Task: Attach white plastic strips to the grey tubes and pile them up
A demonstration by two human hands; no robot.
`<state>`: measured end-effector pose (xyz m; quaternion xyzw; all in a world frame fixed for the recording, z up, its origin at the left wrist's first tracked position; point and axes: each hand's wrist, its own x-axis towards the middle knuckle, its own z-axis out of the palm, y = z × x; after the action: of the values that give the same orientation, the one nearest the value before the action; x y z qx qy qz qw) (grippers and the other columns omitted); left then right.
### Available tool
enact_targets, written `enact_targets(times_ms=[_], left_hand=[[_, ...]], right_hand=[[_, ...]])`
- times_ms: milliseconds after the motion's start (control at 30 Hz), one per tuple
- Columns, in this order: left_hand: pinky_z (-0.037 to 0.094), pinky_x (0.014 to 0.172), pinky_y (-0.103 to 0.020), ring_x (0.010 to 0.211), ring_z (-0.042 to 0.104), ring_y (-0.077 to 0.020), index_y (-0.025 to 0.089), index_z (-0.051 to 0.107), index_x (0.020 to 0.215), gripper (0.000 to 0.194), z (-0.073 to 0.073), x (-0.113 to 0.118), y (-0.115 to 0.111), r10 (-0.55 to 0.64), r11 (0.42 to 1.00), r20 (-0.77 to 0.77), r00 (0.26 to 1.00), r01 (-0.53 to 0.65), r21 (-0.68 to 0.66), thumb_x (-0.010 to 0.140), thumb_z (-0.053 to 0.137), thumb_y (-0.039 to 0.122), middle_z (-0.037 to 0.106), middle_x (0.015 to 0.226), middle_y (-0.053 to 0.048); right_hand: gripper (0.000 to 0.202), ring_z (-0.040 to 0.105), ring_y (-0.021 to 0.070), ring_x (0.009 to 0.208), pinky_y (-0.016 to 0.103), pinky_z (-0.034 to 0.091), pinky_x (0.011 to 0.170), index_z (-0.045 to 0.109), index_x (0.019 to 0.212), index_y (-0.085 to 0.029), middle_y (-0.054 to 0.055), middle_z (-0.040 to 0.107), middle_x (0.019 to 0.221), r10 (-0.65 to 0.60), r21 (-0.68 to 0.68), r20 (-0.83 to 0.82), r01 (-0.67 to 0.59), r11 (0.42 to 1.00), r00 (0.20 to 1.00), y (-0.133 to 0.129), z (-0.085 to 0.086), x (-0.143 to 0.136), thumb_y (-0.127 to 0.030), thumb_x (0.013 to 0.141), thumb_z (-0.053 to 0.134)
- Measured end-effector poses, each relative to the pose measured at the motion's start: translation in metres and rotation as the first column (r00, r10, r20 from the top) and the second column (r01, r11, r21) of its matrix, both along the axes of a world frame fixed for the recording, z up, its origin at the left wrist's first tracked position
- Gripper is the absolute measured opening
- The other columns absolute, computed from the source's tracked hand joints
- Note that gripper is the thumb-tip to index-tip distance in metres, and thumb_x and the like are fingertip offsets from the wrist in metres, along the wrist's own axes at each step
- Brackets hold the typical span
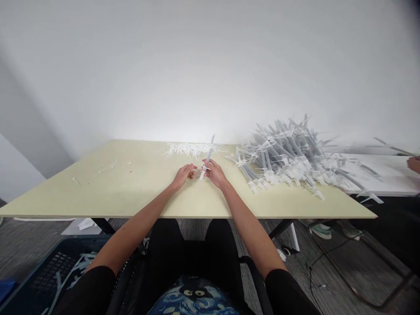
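My right hand (213, 172) is closed around a translucent grey tube (209, 154) with a whitish lower end, held tilted above the pale yellow table (131, 197). Just left of it, my left hand (186, 174) has its fingers curled and pressed together; whatever may be between them is too small to make out. Beyond both hands lies a heap of thin white strips (188, 149). A large pile of similar grey tubes with white ties and fittings (285, 151) covers the right part of the table.
At the lower left, a dark blue crate (49, 267) holds pale pieces. A few small white bits lie on the table's left side. A white table (393, 175) adjoins at the right, where another person's hand (414, 164) shows at the edge.
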<state>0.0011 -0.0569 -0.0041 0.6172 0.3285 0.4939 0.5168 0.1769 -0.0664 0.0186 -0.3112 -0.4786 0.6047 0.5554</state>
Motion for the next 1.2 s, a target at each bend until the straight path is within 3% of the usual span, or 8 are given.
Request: enact_targets(times_ms=[167,333,533,733,967,1200], left_hand=[[0.042,0.059,-0.027,0.059,0.052,-0.0122,0.011,0.061,0.090,0.051,-0.001,0.000,-0.001,-0.022,1.000,-0.049,0.999,0.022,-0.004,0.081,0.043,0.058,0.058,0.068,-0.005],[0.041,0.060,-0.027,0.059,0.051,-0.0116,0.012,0.061,0.089,0.049,-0.003,0.001,-0.001,-0.034,0.999,-0.088,0.996,0.034,0.004,0.082,0.042,0.057,0.058,0.069,-0.004],[0.041,0.060,-0.027,0.058,0.051,-0.0119,0.012,0.062,0.084,0.051,-0.003,0.002,-0.002,-0.050,0.999,-0.100,0.994,0.049,-0.004,0.082,0.042,0.059,0.059,0.068,-0.004],[0.041,0.059,-0.027,0.057,0.051,-0.0120,0.013,0.060,0.080,0.048,-0.001,0.003,-0.004,-0.048,0.998,-0.130,0.990,0.054,0.041,0.081,0.043,0.057,0.058,0.067,-0.004],[0.042,0.060,-0.025,0.060,0.050,-0.0103,0.016,0.059,0.085,0.033,0.000,0.004,-0.003,0.073,0.996,-0.140,0.987,-0.064,0.068,0.074,0.057,0.047,0.059,0.076,-0.002],[0.040,0.058,-0.024,0.059,0.050,-0.0111,0.016,0.056,0.074,0.026,-0.002,0.005,0.000,0.144,0.987,-0.212,0.967,-0.125,0.099,0.073,0.057,0.042,0.057,0.068,-0.001]], right_hand=[[0.025,0.062,0.0097,0.070,0.011,0.046,0.042,0.060,0.099,-0.020,0.000,0.061,0.073,0.085,-0.040,-0.317,-0.103,0.994,0.945,0.002,0.007,0.007,-0.031,0.077,0.063],[0.023,0.061,0.0088,0.069,0.010,0.047,0.040,0.060,0.101,-0.019,0.000,0.061,0.072,0.153,-0.019,-0.390,-0.175,0.984,0.908,0.001,0.007,0.008,-0.030,0.080,0.059],[0.028,0.065,0.0127,0.072,0.016,0.052,0.051,0.059,0.100,-0.022,0.001,0.063,0.079,0.088,-0.011,-0.187,-0.091,0.996,0.978,0.001,0.001,0.004,-0.033,0.075,0.065],[0.030,0.065,0.0128,0.070,0.021,0.051,0.056,0.055,0.094,-0.023,0.000,0.063,0.079,0.003,0.033,-0.021,-0.003,0.999,1.000,0.002,-0.004,0.000,-0.038,0.071,0.067],[0.030,0.061,0.0141,0.069,0.025,0.051,0.056,0.055,0.084,-0.020,0.001,0.063,0.073,-0.109,0.097,0.235,0.089,0.991,0.966,0.003,-0.011,-0.006,-0.040,0.066,0.068],[0.031,0.062,0.0156,0.067,0.029,0.054,0.057,0.052,0.079,-0.020,-0.001,0.059,0.067,-0.172,0.127,0.323,0.137,0.982,0.931,0.004,-0.013,-0.011,-0.039,0.063,0.069]])
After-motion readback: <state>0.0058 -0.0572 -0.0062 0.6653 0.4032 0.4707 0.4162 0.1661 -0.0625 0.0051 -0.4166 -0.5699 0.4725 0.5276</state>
